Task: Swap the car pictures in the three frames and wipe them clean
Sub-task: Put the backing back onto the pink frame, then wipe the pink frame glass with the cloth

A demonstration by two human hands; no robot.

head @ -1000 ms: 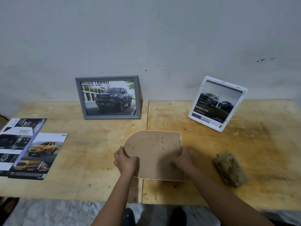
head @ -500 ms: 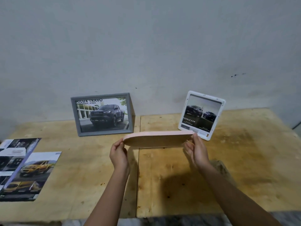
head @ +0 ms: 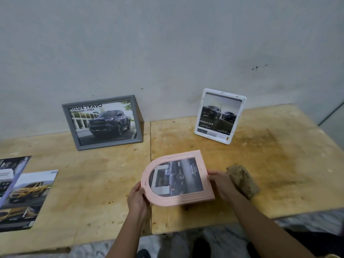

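Head view: pink arched frame (head: 176, 178) lay face-down on the table (head: 93, 183) a sec ago, then came up on edge; now it's flipped glass-up w/ a car pic inside, held low over the table's front. Left hand (head: 137, 199) curls round the arched end, right hand (head: 220, 185) grips the straight end. Swap prob. done here; wipe next, cloth (head: 242, 180) just beside the right hand.

Both hands, left hand (head: 138, 199) and right hand (head: 220, 184), grip pink arched frame (head: 176, 178) face-up over wooden table (head: 93, 183), rag (head: 242, 180) just right.
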